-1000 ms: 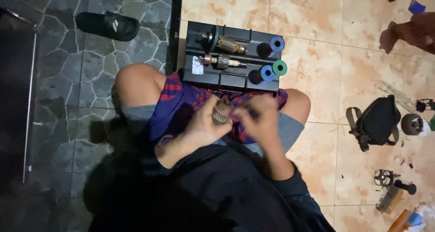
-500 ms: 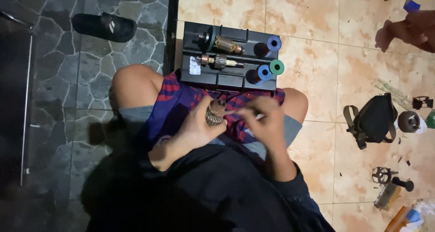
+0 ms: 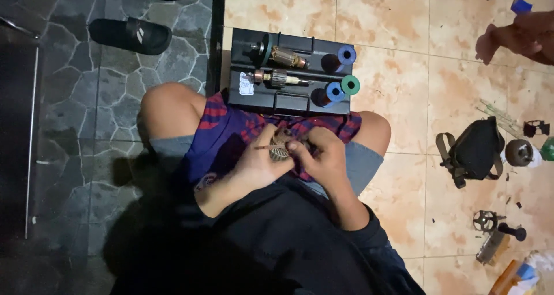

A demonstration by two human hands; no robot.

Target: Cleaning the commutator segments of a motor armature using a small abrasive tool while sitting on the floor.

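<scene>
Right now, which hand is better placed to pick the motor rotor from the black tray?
Probably the right hand. Its fingertips only pinch the small wound part, whereas the left hand cradles it. The rotor lies in the black tray, just ahead of both.

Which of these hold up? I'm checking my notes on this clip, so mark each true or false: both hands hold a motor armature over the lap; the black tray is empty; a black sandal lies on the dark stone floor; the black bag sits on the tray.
1. Both hands, left hand and right hand, hold a small motor armature over the lap. True.
2. The black tray is empty. False: it holds two armatures and blue and green spools.
3. A black sandal lies on the dark stone floor. True.
4. The black bag sits on the tray. False: it lies on the tan tiles, apart from it.
</scene>
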